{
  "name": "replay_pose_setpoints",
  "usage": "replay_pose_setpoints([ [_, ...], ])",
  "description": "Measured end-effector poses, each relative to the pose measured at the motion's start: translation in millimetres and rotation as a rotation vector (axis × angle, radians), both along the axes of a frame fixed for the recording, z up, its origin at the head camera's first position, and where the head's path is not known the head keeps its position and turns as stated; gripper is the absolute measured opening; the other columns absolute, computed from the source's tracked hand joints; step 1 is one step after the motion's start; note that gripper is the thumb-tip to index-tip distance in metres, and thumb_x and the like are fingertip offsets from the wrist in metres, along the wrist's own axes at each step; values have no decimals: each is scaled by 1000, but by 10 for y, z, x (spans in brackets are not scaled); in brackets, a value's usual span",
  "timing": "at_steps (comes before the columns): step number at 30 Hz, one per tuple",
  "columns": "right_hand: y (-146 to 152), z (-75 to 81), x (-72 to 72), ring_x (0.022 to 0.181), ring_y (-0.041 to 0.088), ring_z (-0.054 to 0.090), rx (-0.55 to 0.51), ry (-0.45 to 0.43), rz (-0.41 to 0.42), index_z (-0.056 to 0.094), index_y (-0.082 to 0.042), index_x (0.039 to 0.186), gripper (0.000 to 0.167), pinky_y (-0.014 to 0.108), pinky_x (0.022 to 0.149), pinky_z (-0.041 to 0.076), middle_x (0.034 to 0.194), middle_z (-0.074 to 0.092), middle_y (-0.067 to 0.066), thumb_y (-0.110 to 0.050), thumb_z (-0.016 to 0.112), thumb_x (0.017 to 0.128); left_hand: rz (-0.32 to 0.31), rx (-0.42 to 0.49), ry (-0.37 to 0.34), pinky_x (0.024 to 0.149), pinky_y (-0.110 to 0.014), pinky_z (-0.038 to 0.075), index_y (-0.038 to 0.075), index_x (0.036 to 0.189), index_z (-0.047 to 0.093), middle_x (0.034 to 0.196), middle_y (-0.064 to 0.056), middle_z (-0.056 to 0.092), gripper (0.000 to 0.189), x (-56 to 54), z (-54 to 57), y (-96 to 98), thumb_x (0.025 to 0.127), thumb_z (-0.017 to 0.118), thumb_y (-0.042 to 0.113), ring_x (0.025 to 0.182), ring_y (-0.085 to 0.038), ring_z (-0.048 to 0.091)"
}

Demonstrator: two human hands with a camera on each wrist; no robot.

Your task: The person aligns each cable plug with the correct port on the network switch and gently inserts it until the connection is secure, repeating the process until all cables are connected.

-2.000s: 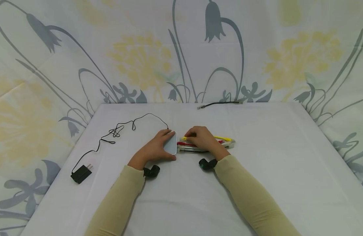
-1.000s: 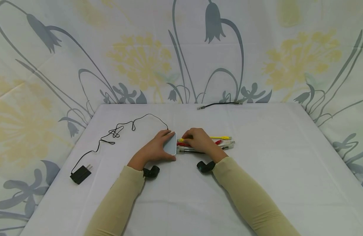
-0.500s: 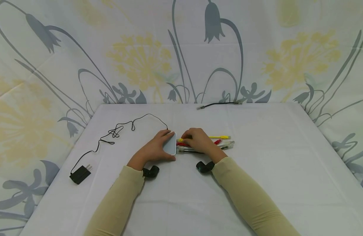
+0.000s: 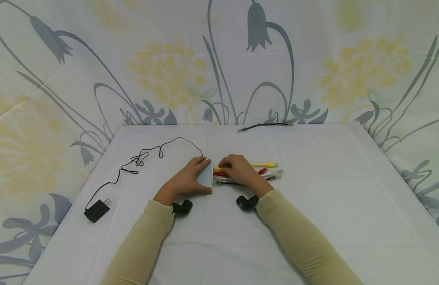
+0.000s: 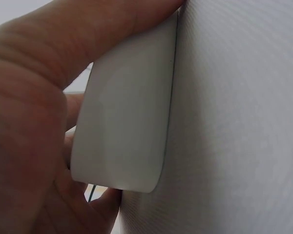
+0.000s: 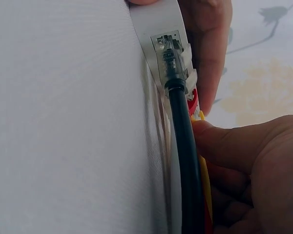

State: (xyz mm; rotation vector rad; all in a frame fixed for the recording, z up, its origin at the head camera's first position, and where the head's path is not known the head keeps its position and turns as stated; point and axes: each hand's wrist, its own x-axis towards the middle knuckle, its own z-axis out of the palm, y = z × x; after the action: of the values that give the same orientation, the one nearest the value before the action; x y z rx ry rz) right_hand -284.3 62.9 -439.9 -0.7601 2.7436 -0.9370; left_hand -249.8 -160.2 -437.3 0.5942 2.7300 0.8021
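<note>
My left hand (image 4: 185, 180) grips a small white network switch (image 4: 206, 176), its thumb on the near side and fingers on the far side. The left wrist view shows the switch's plain white wall (image 5: 127, 112). At the switch's right side, my right hand (image 4: 241, 170) pinches a yellow Ethernet cable (image 4: 263, 165) behind its plug, which points at the ports. In the right wrist view a black Ethernet cable (image 6: 184, 146) sits plugged into the nearest port, with a red cable (image 6: 192, 103) beside it. The yellow plug's tip is hidden by fingers and other cables.
A black power adapter (image 4: 96, 210) lies at the left, its thin tangled cord (image 4: 139, 159) running to the switch's back. Another short black Ethernet cable (image 4: 264, 125) lies along the table's far edge. A whitish cable (image 4: 274, 175) extends right beside the black one.
My right hand has moved left toward the switch, bringing the yellow cable closer to the ports; its free end has slid left too. My left hand and the switch stay nearly still.
</note>
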Motion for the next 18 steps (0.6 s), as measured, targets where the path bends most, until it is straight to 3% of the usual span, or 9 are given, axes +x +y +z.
replay_pose_setpoints([
  [18,43,31,-21,113,22,61,32,-31,65,72,-13,117,25,40,98,47,117,69,3,-15,60,94,-2,4,-4,113,-46,32,19,153,31,159,-7,22,102,-5,-9,8,70,85,43,147,-28,24],
])
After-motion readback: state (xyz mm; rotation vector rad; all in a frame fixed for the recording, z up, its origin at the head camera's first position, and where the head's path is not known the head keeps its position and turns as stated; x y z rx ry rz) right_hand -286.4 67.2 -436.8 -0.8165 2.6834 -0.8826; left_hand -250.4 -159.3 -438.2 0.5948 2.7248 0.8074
